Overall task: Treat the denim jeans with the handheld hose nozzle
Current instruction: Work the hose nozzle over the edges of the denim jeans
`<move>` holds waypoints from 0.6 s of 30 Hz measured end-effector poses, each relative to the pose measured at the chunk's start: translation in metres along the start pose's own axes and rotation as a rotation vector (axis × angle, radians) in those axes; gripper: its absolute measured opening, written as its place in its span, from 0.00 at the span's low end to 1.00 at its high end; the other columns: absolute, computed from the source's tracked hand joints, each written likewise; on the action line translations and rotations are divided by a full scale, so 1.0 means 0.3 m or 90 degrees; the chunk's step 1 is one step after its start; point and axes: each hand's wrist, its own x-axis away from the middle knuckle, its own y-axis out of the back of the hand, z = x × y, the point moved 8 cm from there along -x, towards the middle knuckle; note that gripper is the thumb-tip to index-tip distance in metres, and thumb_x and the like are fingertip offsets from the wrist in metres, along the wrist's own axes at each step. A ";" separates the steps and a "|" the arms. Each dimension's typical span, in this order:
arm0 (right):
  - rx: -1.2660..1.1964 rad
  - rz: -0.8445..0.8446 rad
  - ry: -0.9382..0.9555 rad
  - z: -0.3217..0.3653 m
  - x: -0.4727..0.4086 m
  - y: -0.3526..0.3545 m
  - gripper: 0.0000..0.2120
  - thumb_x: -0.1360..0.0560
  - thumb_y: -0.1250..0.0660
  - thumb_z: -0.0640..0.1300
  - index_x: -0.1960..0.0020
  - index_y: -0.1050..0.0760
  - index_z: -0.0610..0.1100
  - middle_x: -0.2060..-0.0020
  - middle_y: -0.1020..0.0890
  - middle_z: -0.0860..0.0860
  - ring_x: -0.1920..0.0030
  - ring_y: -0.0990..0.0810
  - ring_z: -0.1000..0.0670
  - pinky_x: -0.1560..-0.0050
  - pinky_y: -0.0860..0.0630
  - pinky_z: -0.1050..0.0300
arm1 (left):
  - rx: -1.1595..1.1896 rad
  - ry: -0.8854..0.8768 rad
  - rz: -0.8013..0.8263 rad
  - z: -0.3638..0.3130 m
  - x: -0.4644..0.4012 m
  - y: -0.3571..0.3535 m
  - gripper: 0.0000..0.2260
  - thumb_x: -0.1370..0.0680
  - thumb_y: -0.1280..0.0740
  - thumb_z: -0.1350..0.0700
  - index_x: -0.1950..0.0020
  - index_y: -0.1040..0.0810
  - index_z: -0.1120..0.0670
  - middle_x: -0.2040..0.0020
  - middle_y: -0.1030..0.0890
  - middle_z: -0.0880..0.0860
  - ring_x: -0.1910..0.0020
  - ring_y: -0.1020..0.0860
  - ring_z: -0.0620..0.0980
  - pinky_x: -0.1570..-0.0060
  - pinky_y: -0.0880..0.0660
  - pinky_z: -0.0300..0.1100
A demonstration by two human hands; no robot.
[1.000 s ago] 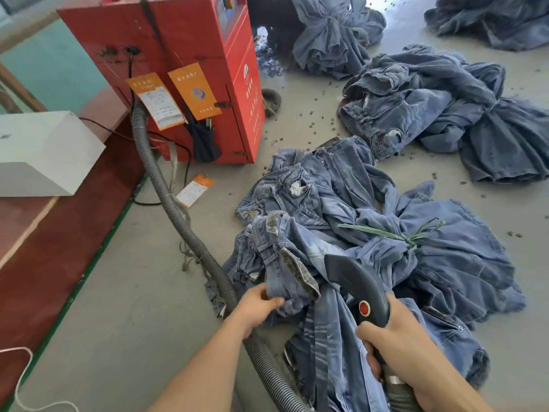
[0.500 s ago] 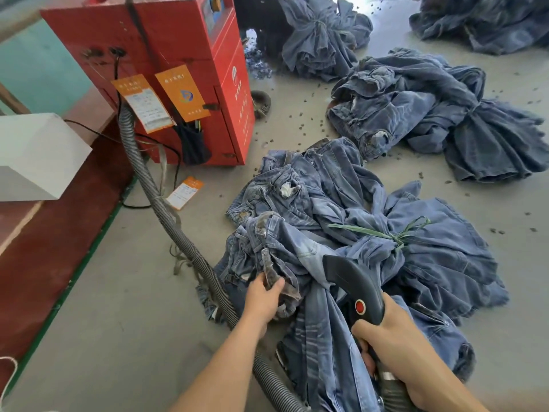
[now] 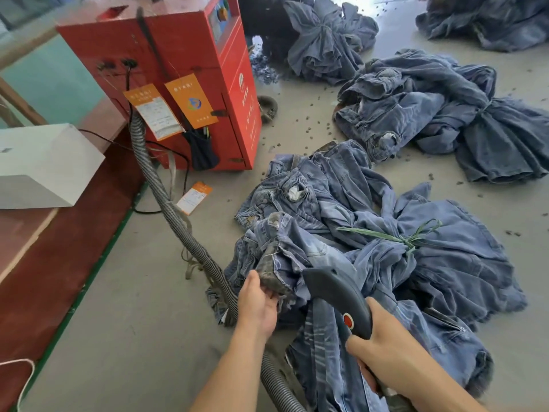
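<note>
Far to the left of my left hand [image 3: 258,304] a white box [image 3: 44,165] is sitting on the raised red platform [image 3: 59,278]; I cannot tell what is inside it. Ahead of that hand the red machine [image 3: 184,84] is standing, and a small dark pouch [image 3: 202,151] is hanging on its side with some thin things sticking out of it, too small to name. The grey ribbed hose [image 3: 166,200] is running from the machine down past my left wrist. My left hand is pinching a dark, frayed edge of the denim jeans [image 3: 297,248], with the thumb on top and the fingers under the fold. The jeans are lying on the floor just in front of both hands, tied in a bundle with a green string [image 3: 407,239]. I am judging the cloth as soft and floppy but quite heavy in a bundle, not fragile, not slippery; a thick seam or waistband is giving the best hold, because loose cloth only stretches and slides. My right hand [image 3: 395,361] is gripping the handle of the handheld hose nozzle [image 3: 335,292], fingers wrapped around it below the red button [image 3: 348,321], and the nozzle head is pointing at the fold beside my left hand. Beyond my right hand more tied denim bundles [image 3: 445,114] are lying.
</note>
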 end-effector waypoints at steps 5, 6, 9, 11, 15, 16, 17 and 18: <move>0.137 0.012 0.001 0.029 -0.032 -0.056 0.10 0.24 0.33 0.45 0.51 0.35 0.53 0.67 0.22 0.50 0.75 0.24 0.52 0.73 0.28 0.60 | 0.005 0.028 0.066 0.003 0.006 -0.048 0.15 0.11 0.48 0.51 0.34 0.26 0.56 0.48 0.16 0.63 0.55 0.16 0.56 0.53 0.18 0.51; 0.175 0.015 0.002 0.041 -0.044 -0.071 0.11 0.24 0.33 0.47 0.51 0.36 0.54 0.66 0.21 0.51 0.74 0.24 0.53 0.72 0.29 0.61 | 0.008 0.033 0.073 0.004 0.000 -0.050 0.15 0.11 0.47 0.51 0.34 0.26 0.56 0.47 0.16 0.63 0.54 0.16 0.57 0.54 0.18 0.51; 0.243 0.000 0.039 0.117 -0.105 -0.103 0.12 0.22 0.33 0.48 0.50 0.38 0.54 0.63 0.21 0.50 0.71 0.23 0.51 0.72 0.30 0.59 | -0.014 0.033 0.104 -0.004 -0.007 -0.067 0.15 0.11 0.48 0.51 0.36 0.26 0.57 0.45 0.16 0.66 0.51 0.15 0.59 0.53 0.18 0.52; 0.232 -0.047 0.065 0.178 -0.149 -0.085 0.12 0.21 0.33 0.48 0.49 0.38 0.51 0.62 0.20 0.48 0.68 0.21 0.47 0.72 0.30 0.56 | -0.056 0.018 0.107 -0.015 -0.009 -0.075 0.18 0.11 0.48 0.50 0.33 0.26 0.60 0.47 0.16 0.62 0.57 0.15 0.55 0.54 0.19 0.50; 0.138 -0.084 0.055 0.169 -0.116 -0.009 0.11 0.25 0.32 0.50 0.53 0.36 0.57 0.71 0.21 0.49 0.77 0.24 0.50 0.78 0.30 0.55 | -0.105 0.012 0.118 -0.035 -0.012 -0.081 0.18 0.11 0.48 0.49 0.36 0.24 0.60 0.48 0.18 0.62 0.58 0.18 0.54 0.59 0.21 0.47; 0.140 -0.056 0.039 0.149 -0.089 -0.018 0.11 0.26 0.32 0.50 0.54 0.36 0.58 0.73 0.22 0.49 0.79 0.25 0.52 0.79 0.30 0.57 | -0.102 0.014 0.123 -0.039 -0.009 -0.083 0.18 0.11 0.48 0.50 0.37 0.25 0.60 0.51 0.18 0.61 0.60 0.18 0.54 0.60 0.21 0.47; 0.158 -0.021 0.023 0.132 -0.072 -0.039 0.11 0.27 0.33 0.51 0.55 0.36 0.59 0.73 0.22 0.49 0.81 0.26 0.54 0.79 0.31 0.58 | -0.094 0.017 0.130 -0.038 -0.006 -0.086 0.17 0.11 0.48 0.50 0.38 0.26 0.60 0.54 0.18 0.60 0.61 0.18 0.53 0.61 0.20 0.46; 0.176 0.004 0.013 0.122 -0.066 -0.061 0.11 0.26 0.33 0.50 0.54 0.35 0.58 0.72 0.21 0.49 0.81 0.26 0.54 0.79 0.30 0.58 | -0.085 0.022 0.135 -0.030 -0.001 -0.089 0.17 0.11 0.48 0.50 0.39 0.26 0.61 0.55 0.18 0.60 0.61 0.17 0.54 0.62 0.19 0.47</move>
